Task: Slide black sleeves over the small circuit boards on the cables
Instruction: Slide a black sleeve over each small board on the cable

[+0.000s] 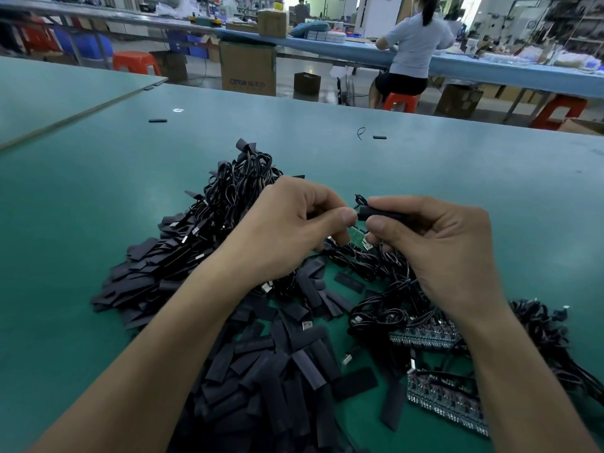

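The desk (pixel 98 223) has a smooth green mat surface with a faint, dull sheen. The black sleeves (pixel 261 371) look like matt, flat plastic tubing. The cables (pixel 242 188) have slightly glossier black plastic jackets and bright metal plugs (pixel 307 324).

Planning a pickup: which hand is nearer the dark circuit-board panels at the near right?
Right. The right hand is just beyond the dark circuit-board panels; the left hand, farther left.
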A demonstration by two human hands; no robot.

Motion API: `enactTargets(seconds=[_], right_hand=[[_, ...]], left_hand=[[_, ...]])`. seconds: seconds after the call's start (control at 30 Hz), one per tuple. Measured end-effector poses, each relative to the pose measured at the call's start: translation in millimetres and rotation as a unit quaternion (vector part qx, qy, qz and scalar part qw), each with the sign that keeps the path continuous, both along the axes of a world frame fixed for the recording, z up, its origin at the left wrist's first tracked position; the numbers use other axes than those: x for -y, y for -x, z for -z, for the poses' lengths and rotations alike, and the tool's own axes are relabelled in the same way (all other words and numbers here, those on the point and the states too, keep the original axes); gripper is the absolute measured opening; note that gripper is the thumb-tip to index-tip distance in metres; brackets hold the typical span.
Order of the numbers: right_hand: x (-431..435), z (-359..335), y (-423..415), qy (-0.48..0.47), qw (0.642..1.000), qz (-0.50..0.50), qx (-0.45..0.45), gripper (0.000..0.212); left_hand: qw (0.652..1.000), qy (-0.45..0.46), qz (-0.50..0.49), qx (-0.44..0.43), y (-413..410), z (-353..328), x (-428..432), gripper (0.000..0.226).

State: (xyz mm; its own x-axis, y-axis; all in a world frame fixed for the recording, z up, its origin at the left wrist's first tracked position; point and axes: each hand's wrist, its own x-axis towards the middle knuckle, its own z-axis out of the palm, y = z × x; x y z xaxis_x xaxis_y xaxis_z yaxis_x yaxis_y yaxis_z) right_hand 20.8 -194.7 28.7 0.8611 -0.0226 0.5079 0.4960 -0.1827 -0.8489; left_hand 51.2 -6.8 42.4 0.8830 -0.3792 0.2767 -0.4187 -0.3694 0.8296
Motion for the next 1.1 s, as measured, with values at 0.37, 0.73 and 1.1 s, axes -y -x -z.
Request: enactTargets(seconds=[0.37, 0.73, 1.1], right_hand=[[-6.7, 0.6, -0.5, -0.073, 0.988, 0.124, 0.048, 0.032], [-24.7, 3.3, 4.5, -0.031, 0.989, 0.135, 0.056, 0.047], [-9.6, -5.5, 3.0, -0.126, 0.986, 0.107, 0.007, 0.012]], left_hand=[[1.000, 0.028, 0.004, -0.004, 4.6, -1.2, 3.8, 0.016], [0.998, 0.064, -0.001, 0.024, 5.3, -1.0, 6.2, 0.016], [1.000, -0.005, 0.026, 0.002, 2.4, 3.9, 4.8, 0.012]])
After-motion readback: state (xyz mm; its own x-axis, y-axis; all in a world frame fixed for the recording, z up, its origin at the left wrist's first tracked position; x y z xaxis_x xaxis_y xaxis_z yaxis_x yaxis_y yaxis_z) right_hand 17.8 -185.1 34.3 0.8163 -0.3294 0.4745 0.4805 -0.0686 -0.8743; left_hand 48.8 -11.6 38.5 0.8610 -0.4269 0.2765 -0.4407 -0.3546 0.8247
